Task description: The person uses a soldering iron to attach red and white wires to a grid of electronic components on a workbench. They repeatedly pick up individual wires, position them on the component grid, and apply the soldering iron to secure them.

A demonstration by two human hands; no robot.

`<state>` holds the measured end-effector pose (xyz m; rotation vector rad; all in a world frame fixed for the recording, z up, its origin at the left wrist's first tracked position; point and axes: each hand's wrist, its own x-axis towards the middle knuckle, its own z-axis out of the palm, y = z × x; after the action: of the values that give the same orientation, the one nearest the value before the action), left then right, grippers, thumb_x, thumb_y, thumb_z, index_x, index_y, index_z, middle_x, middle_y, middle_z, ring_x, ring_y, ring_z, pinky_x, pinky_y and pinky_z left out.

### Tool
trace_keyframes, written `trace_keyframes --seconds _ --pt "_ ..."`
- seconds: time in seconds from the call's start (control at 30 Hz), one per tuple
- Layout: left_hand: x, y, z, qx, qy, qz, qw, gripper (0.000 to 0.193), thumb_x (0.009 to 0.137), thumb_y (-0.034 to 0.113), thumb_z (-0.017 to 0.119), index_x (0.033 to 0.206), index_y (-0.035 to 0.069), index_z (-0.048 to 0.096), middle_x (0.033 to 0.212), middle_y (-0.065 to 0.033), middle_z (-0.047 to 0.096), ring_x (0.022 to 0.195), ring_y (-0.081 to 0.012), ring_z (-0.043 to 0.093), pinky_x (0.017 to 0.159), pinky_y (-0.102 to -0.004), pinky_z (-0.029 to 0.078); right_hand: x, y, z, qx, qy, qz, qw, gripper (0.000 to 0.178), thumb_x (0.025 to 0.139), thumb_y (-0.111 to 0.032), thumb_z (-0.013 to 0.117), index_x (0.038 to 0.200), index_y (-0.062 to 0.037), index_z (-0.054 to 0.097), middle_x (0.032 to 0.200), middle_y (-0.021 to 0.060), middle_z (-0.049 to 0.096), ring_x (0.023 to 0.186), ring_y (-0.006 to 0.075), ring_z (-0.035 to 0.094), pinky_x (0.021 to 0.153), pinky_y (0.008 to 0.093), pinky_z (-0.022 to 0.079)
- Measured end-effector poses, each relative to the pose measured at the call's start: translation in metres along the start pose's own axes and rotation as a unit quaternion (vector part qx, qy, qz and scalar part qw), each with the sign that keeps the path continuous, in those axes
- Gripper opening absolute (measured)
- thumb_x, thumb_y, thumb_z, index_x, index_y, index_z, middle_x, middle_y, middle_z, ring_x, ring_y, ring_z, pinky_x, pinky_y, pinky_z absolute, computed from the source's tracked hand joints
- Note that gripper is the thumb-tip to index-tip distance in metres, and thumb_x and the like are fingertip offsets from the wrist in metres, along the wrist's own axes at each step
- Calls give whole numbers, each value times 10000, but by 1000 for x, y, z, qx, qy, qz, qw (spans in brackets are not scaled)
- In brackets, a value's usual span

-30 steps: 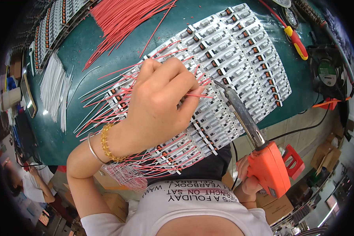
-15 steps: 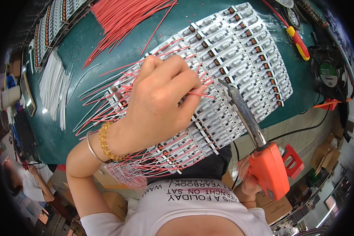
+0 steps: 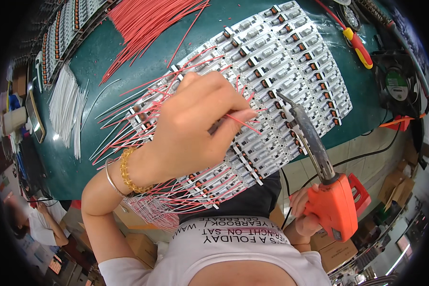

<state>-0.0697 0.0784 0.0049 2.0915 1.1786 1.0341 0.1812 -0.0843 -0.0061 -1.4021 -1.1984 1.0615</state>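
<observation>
My left hand (image 3: 195, 124) is closed over the left part of a large panel of small circuit boards (image 3: 279, 64). Between its thumb and fingers is a thin red wire (image 3: 243, 123), one end poking out to the right. My right hand (image 3: 302, 214) is wrapped round the orange handle of a soldering gun (image 3: 334, 205). The gun's dark metal tip (image 3: 286, 99) points up and left above the boards, to the right of my left fingers. Several red and white wires (image 3: 121, 133) stick out from the panel's left side. My left palm hides some boards.
On the green table (image 3: 95, 109) lie a bundle of red wires (image 3: 148, 28) and a bundle of white wires (image 3: 66, 112). A red and yellow screwdriver (image 3: 360, 50) and a black fan (image 3: 395, 83) are at the right. A co-worker (image 3: 47, 221) is at the far left.
The soldering gun and my right hand have moved a little to the right. My left hand has shifted slightly down, and the red wire's free end now slants lower.
</observation>
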Motion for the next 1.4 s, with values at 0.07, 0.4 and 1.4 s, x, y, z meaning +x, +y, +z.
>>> trace_keyframes --seconds 0.07,0.4,1.4 --pt "-1 1 2 22 -12 13 1000 108 721 4 743 783 36 660 701 -62 583 594 -181 504 556 -287 377 1 3 -3 14 -15 -18 1000 896 796 -700 576 1257 52 426 475 -38 417 390 91 405 429 255 401" --pt "-1 2 6 82 -12 40 996 136 713 -6 744 774 45 634 714 -52 566 620 -187 496 575 -298 377 -7 -1 -12 -125 -26 46 991 166 755 -209 655 655 -104 575 649 49 580 520 240 519 519 315 418" --pt "0 4 -2 77 -103 62 990 174 714 -55 716 847 16 631 928 -103 567 705 -203 582 603 -292 471 -1 -4 -2 19 -3 -14 1000 831 821 -664 585 1270 26 473 476 -45 411 383 96 404 431 257 395"
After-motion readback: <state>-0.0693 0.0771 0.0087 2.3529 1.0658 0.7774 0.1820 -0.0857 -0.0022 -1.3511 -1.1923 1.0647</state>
